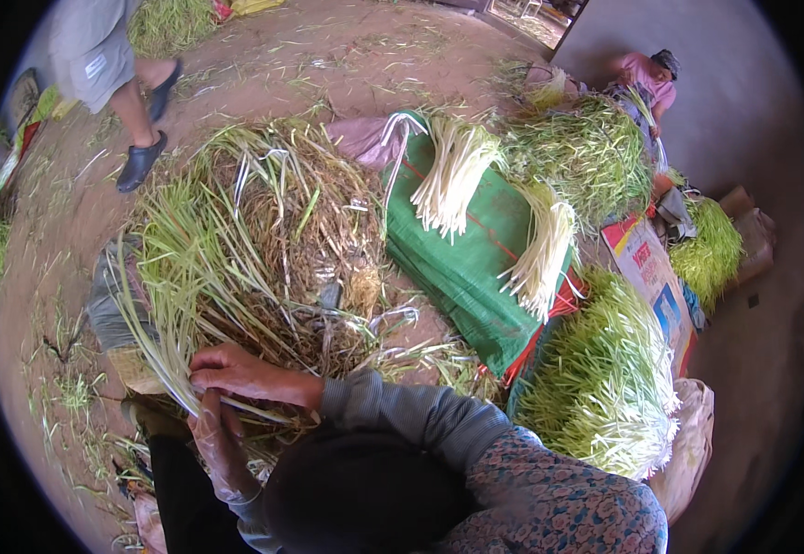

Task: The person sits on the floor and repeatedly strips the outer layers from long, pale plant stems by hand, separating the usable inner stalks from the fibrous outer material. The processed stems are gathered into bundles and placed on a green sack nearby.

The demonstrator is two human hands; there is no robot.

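My left hand (218, 440), apparently in a thin clear glove, has its fingers around the pale lower ends of long green-and-white vegetable stalks (175, 374). Just above it, touching the same stalks, is my right hand (253, 374), thumb and fingers pinched together. The green leaf ends fan up and left from my hands. Beside them lies a large heap of stalks and dry brown trimmings (305, 228). Two bunches of trimmed pale stalks, one nearer the top (454, 180) and one lower right (544, 249), rest on a green woven sack (436, 284).
A large pile of green-and-white stalks (603, 381) lies at right, near a printed sack (651, 270). A person in pink (651, 83) sits behind another heap (582, 159), holding stalks. At upper left, a person in dark clogs (140, 163) stands on the littered earth floor (250, 76).
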